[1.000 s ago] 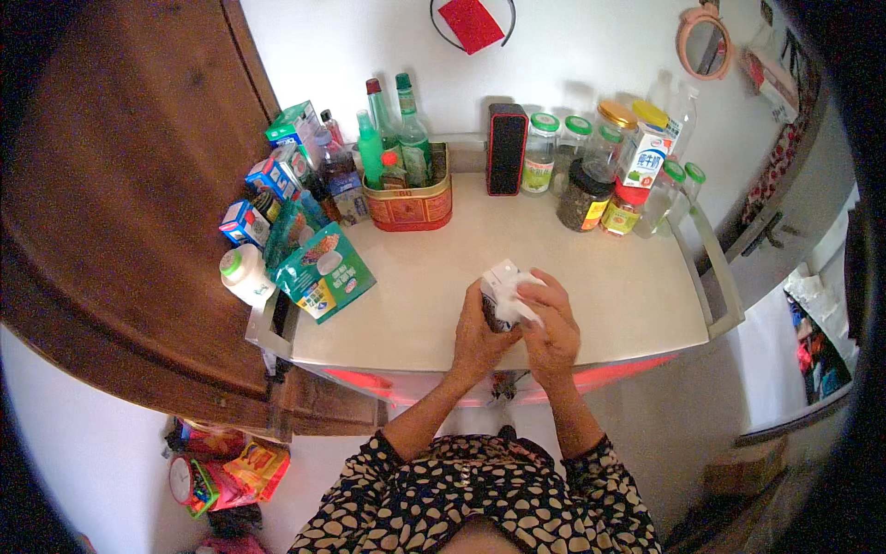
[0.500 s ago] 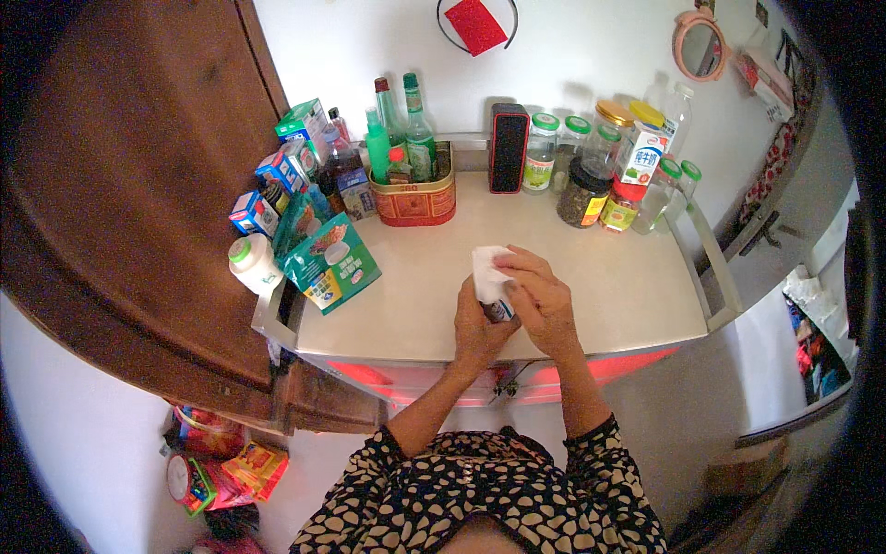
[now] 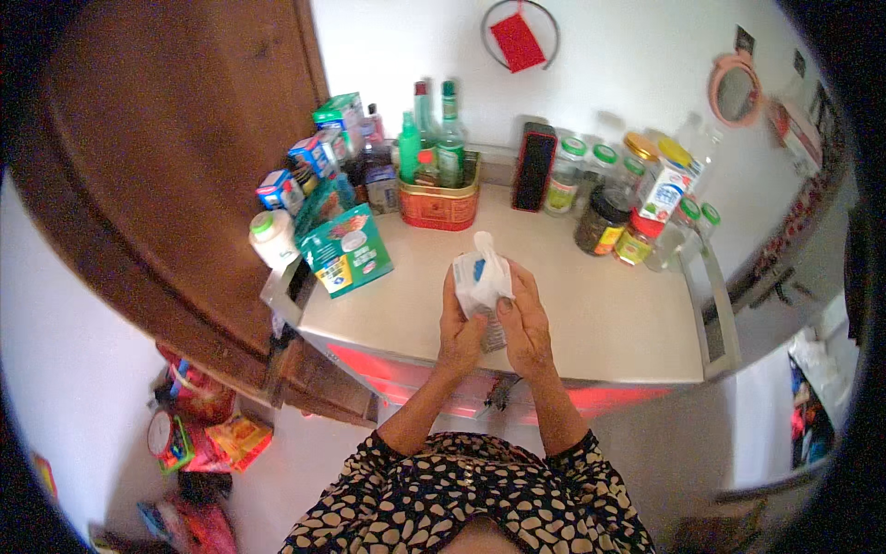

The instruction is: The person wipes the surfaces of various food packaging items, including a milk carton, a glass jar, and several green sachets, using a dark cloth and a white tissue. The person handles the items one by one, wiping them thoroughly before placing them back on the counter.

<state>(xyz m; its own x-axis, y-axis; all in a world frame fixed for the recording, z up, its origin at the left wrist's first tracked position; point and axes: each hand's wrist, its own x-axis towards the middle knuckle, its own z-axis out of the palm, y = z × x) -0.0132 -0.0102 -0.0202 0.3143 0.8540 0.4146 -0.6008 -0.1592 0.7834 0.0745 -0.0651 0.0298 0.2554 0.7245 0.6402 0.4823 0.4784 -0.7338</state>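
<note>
Above the front part of the table, both hands cup a small printed box (image 3: 495, 334), whose kind I cannot make out. A thin white tissue or cloth (image 3: 482, 288) is draped over its upper part, with a blue patch visible at the top and a corner sticking up. My left hand (image 3: 460, 338) is closed round the left side, thumb on the front. On the opposite side, my right hand (image 3: 526, 334) is closed too, its thumb pressing the tissue against the box. The palms hide the box's sides.
A cream tabletop (image 3: 425, 319) with metal side rails lies below. At the back stand a red tin of bottles (image 3: 439, 208), a black speaker (image 3: 533, 168), several glass jars (image 3: 565, 180) and a milk carton (image 3: 666, 192). Left are a green pouch (image 3: 355, 254) and a white bottle (image 3: 273, 240).
My right hand has come down from the top of the tissue to the box's right side. The tissue now spreads over the box. The view has shifted and blurred slightly.
</note>
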